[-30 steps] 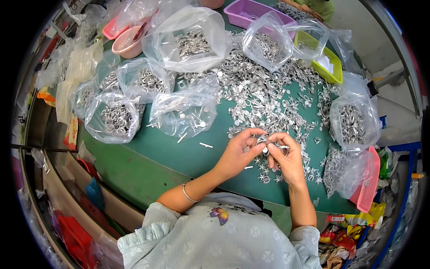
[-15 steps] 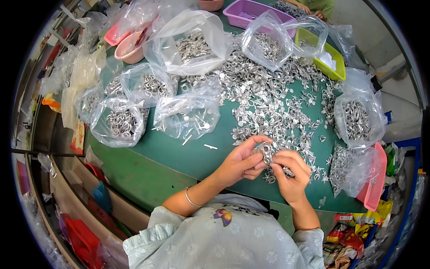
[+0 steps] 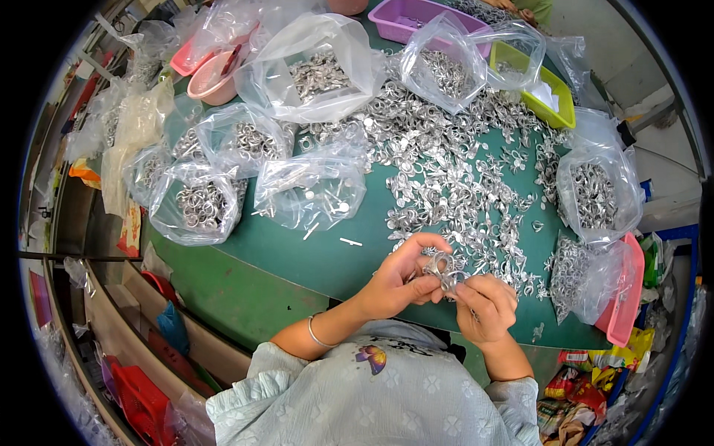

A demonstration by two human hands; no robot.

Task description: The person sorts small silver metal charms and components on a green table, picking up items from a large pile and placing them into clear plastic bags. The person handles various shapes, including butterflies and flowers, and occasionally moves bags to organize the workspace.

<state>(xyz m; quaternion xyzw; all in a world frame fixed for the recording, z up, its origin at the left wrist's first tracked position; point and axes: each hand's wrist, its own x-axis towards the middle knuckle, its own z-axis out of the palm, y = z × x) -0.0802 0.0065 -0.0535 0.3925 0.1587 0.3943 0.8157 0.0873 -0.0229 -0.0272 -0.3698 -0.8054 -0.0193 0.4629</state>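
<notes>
Between my two hands, over the table's near edge, is a small cluster of silver metal rings (image 3: pixel 444 269). My left hand (image 3: pixel 401 279) is closed on the cluster, thumb and fingers pinching its left side. My right hand (image 3: pixel 487 306) pinches the lower right of the same cluster with thumb and fingertips. Just beyond my hands a wide pile of silver ring-like metal pieces (image 3: pixel 424 160) spreads over the green table (image 3: pixel 297 256). Single pieces in the pile are too small to make out well.
Clear bags of metal pieces stand left (image 3: pixel 160 215), at the back (image 3: pixel 260 82) and right (image 3: pixel 632 204). A flatter bag (image 3: pixel 268 189) holds white-topped pieces. Purple (image 3: pixel 383 18), yellow-green (image 3: pixel 567 111) and pink (image 3: pixel 631 297) baskets edge the table. Another person's hand (image 3: pixel 526 15) is at the far side.
Both hands have come slightly nearer to me, and the right hand has lowered and turned inward. More of the ring cluster shows between the fingers now.
</notes>
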